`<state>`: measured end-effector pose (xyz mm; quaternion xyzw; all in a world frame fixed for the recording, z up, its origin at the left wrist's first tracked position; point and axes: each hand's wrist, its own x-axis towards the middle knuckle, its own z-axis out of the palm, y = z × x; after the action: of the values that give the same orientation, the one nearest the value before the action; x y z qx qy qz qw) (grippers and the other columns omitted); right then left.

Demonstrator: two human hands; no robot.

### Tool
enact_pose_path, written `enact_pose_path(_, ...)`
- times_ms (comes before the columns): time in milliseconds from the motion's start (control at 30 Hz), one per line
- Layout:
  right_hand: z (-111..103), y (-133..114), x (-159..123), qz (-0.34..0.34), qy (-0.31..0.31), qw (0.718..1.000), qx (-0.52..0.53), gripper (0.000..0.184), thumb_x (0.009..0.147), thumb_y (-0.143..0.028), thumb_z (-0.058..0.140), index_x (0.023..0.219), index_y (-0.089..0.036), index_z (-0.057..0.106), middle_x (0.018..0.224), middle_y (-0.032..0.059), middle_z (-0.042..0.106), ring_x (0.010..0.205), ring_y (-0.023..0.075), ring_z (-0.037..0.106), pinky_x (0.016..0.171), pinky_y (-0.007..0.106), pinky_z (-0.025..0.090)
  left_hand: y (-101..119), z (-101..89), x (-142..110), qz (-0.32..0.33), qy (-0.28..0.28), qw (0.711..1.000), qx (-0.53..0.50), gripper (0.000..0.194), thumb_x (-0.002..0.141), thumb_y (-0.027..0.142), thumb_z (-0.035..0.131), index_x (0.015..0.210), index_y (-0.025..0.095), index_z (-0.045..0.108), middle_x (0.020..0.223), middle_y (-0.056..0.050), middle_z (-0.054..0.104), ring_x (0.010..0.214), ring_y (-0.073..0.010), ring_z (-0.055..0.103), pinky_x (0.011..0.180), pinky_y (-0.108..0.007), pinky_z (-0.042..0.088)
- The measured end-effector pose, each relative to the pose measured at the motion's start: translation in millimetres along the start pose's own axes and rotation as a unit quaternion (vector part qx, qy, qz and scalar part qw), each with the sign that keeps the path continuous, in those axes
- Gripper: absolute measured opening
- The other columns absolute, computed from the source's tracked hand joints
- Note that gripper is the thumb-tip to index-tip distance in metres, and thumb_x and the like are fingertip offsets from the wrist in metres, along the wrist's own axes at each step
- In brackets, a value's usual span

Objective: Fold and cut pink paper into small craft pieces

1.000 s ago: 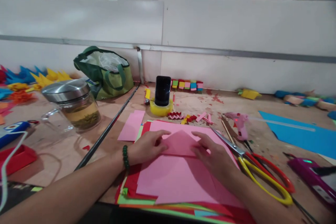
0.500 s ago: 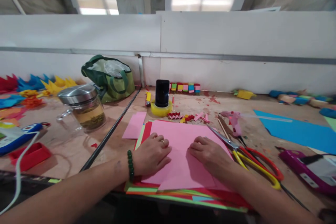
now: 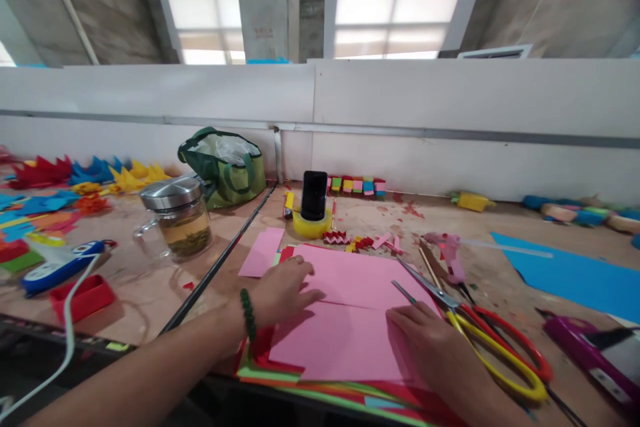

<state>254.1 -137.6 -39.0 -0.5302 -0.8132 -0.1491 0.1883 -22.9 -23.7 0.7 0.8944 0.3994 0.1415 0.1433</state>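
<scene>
A pink paper sheet (image 3: 345, 343) lies at the front of a stack of coloured paper, its far edge crossing another pink sheet (image 3: 355, 273). My left hand (image 3: 285, 290) rests over the left side of the pink paper, thumb and fingers apart, holding nothing. My right hand (image 3: 425, 330) is low on the right side of the paper with its fingers bent together. From it sticks out a thin grey-green strip-like tool (image 3: 403, 291), whose kind I cannot make out. Large scissors (image 3: 467, 313) with red and yellow handles lie just right of that hand.
A pink glue gun (image 3: 450, 257) and a blue sheet (image 3: 575, 273) lie at right. Behind the stack a phone (image 3: 314, 195) leans in a yellow tape roll (image 3: 313, 225). At left stand a glass tea mug (image 3: 185, 230) and a green bag (image 3: 227, 173).
The view has tilted up. The near pink sheet has shifted toward me, its far edge now plain. My right hand has moved nearer me, and a thin tool now shows in it.
</scene>
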Motion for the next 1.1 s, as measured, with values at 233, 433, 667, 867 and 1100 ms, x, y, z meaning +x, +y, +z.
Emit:
enact_pose_path(233,5,10,-11,-0.024,0.041,0.999,0.002,0.043,0.079,-0.001,0.043,0.114,-0.021,0.059,0.098,0.0043,0.072,0.088,0.019,0.068,0.072,0.027,0.057,5,24.1,24,-0.079,-0.031,0.993,-0.078,0.059,0.065,0.038,0.075,0.116,0.016,0.054,0.101,-0.009,0.065,0.09,-0.0258,0.063,0.068,-0.031,0.047)
enact_pose_path(433,-21,-4,4,0.047,0.165,0.985,-0.019,0.051,0.091,-0.031,0.05,0.139,-0.019,0.041,0.131,0.0152,0.056,0.117,0.0312,0.055,0.09,0.045,0.052,45,6.4,-5,-0.01,0.042,0.997,0.061,0.009,0.081,0.015,0.054,0.087,0.018,0.061,0.083,-0.006,0.065,0.078,-0.0224,0.061,0.066,-0.032,0.044)
enact_pose_path(667,-29,-47,31,-0.082,0.168,0.982,-0.014,0.026,0.086,-0.012,0.05,0.1,-0.027,0.065,0.123,0.0045,0.065,0.12,0.0262,0.054,0.103,0.047,0.038,90,17.8,-42,0.033,0.034,0.974,0.224,0.021,0.078,0.003,0.051,0.089,0.015,0.064,0.083,-0.01,0.065,0.075,-0.0253,0.06,0.065,-0.038,0.047)
enact_pose_path(867,-14,-44,15,-0.039,0.1,0.985,0.134,0.028,0.073,-0.001,0.046,0.083,-0.021,0.063,0.104,0.0062,0.073,0.103,0.0209,0.064,0.086,0.035,0.054,64,15.9,-59,0.071,-0.01,0.996,0.058,0.04,0.066,0.006,0.056,0.101,0.022,0.063,0.108,-0.007,0.067,0.103,-0.028,0.057,0.099,-0.052,0.036)
enact_pose_path(1100,-22,-35,3,0.056,-0.069,0.959,0.27,0.064,0.049,0.002,0.041,0.103,-0.023,0.065,0.103,0.0039,0.071,0.096,0.0181,0.065,0.084,0.029,0.055,34,25.7,-60,0.094,-0.014,0.991,-0.1,0.04,0.072,-0.001,0.042,0.091,0.025,0.065,0.12,-0.001,0.064,0.112,-0.02,0.056,0.103,-0.04,0.036)
